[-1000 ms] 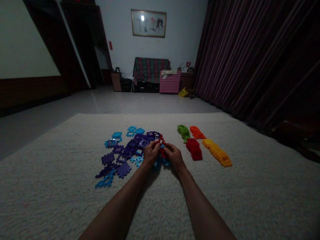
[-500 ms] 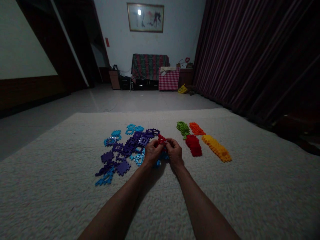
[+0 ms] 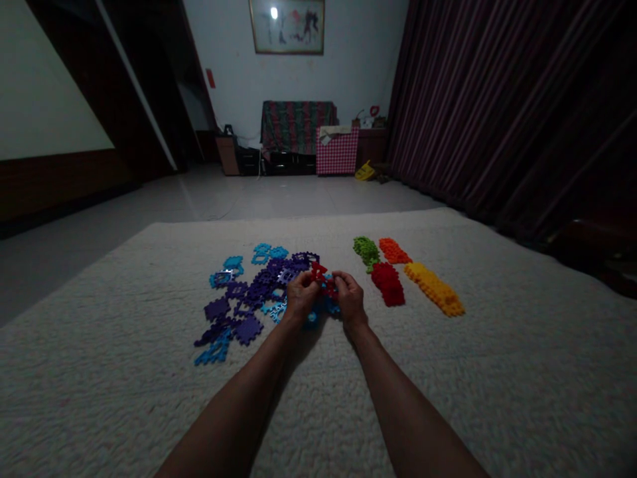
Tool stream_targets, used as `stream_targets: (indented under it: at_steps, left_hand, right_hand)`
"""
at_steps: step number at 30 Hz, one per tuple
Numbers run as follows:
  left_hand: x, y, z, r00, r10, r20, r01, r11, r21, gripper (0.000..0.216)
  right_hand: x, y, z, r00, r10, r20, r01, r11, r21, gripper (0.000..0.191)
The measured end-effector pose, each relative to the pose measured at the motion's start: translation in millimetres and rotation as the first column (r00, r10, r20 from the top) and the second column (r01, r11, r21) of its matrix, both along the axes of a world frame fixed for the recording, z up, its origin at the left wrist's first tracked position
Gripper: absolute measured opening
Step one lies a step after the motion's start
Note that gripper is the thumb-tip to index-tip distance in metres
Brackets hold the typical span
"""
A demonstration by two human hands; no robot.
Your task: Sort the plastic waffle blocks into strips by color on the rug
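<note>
My left hand (image 3: 300,297) and my right hand (image 3: 350,297) meet over the carpet, both pinched on red plastic interlocking pieces (image 3: 323,281) held between them. Under and to the left of my hands lies a scattered pile of purple pieces (image 3: 259,292) mixed with light blue pieces (image 3: 269,252). To the right lie sorted rows: a green row (image 3: 365,250), an orange row (image 3: 394,251), a red row (image 3: 388,284) and a yellow row (image 3: 435,289).
Everything lies on a cream shaggy carpet (image 3: 448,372) over a grey floor. Dark curtains (image 3: 497,113) hang along the right. At the far wall stand a cloth-covered cabinet (image 3: 297,129) and a pink checked box (image 3: 337,151). The room is dim.
My hands have stayed together on the red pieces, shifting them slightly between the fingers. The view has tilted a little, so everything sits slightly higher.
</note>
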State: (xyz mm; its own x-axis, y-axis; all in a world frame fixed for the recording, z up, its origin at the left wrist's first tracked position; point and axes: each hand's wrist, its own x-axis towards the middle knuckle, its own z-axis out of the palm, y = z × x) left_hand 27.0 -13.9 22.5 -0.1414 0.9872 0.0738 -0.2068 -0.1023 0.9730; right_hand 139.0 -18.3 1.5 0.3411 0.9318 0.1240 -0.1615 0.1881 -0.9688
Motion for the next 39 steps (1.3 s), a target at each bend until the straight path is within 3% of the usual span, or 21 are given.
stream_targets:
  at_steps: [5, 12, 18, 26, 29, 34, 39]
  left_hand:
    - [-13, 6, 4.6, 0.991, 0.104, 0.080, -0.101, 0.994, -0.047, 0.026]
    - [-12, 7, 2.9, 0.981, 0.110, 0.163, -0.096, 0.991, -0.092, 0.033]
    - [-8, 7, 2.3, 0.977, 0.094, 0.193, -0.074, 0.992, -0.105, 0.034]
    - [-13, 5, 10.6, 0.978, 0.125, 0.168, -0.105, 0.987, -0.121, 0.029]
    - [-14, 6, 8.4, 0.979, 0.111, 0.174, -0.090, 0.988, -0.123, 0.028]
    - [-14, 11, 0.9, 0.980, 0.143, 0.135, -0.126, 0.983, -0.131, 0.029]
    - [-12, 7, 3.2, 0.998, 0.026, 0.063, -0.021, 0.996, -0.083, 0.026]
  right_hand:
    - [-1, -3, 0.8, 0.997, -0.004, 0.071, -0.003, 0.996, 0.089, 0.033]
    - [-4, -10, -0.8, 0.930, -0.116, 0.350, 0.048, 0.979, 0.197, 0.029]
    - [-7, -9, -2.6, 0.887, -0.132, 0.443, 0.027, 0.971, 0.236, 0.022]
    - [-9, -14, 4.9, 0.781, -0.178, 0.599, -0.138, 0.886, 0.442, 0.022]
    - [-9, -13, 3.7, 0.791, -0.163, 0.589, -0.138, 0.891, 0.432, 0.019]
    - [-7, -8, -1.1, 0.866, -0.163, 0.474, 0.015, 0.954, 0.300, 0.029]
    - [-4, -5, -2.7, 0.891, -0.146, 0.430, 0.049, 0.972, 0.228, 0.033]
